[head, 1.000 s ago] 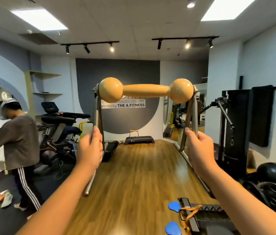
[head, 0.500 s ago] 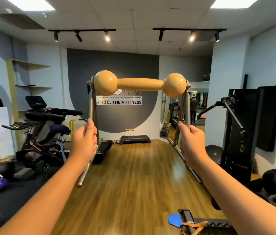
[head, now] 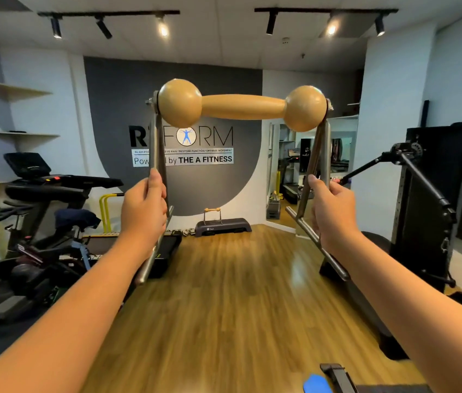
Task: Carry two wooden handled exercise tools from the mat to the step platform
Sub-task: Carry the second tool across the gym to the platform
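Observation:
I hold a wooden handled exercise tool up at chest height in front of me: a tan wooden bar with a ball at each end, on two metal legs. My left hand grips the left metal leg, and my right hand grips the right one. Far ahead, against the back wall, the dark step platform lies on the wooden floor. A second, smaller-looking wooden handled tool stands upright on its left part.
A treadmill and an exercise bike fill the left side. A black cable machine with a jutting arm stands at the right. A mirror doorway opens beyond the right hand. Dark gear and a blue pad lie at the bottom right.
The view has moved forward down the wooden floor; the step platform and wall sign look nearer. The person at the left is out of view. Both hands keep their grip.

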Action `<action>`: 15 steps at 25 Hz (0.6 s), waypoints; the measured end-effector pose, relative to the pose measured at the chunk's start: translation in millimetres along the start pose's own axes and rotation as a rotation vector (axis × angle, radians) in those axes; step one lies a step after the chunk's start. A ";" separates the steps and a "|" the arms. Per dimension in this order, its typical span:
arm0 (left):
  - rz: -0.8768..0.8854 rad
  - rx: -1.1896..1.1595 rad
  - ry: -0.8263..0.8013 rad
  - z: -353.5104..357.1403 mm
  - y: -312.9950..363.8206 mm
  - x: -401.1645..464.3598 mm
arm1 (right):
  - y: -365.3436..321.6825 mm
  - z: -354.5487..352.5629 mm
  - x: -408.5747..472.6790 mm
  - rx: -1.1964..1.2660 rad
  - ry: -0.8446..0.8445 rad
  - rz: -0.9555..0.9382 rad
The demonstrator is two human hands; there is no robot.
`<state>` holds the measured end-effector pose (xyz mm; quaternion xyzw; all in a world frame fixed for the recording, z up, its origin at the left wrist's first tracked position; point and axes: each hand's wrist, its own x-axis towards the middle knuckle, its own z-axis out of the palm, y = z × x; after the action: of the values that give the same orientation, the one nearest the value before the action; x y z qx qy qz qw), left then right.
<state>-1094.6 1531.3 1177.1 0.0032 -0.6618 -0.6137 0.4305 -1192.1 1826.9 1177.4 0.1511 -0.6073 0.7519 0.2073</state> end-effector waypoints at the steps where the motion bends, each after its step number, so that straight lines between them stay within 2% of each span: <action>1: -0.003 -0.006 -0.003 4.9 -20.1 19.7 | 18.1 11.1 21.2 -0.003 -0.004 -0.003; 6: -0.031 -0.019 0.020 41.7 -111.1 117.5 | 100.6 62.7 135.5 -0.016 -0.047 0.006; 15: 0.042 -0.014 0.023 114.6 -233.6 323.3 | 217.8 155.1 346.2 0.044 -0.081 0.006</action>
<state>-1486.3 1394.3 1183.9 -0.0067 -0.6523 -0.6091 0.4510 -1604.4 1681.5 1191.5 0.1839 -0.5991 0.7589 0.1770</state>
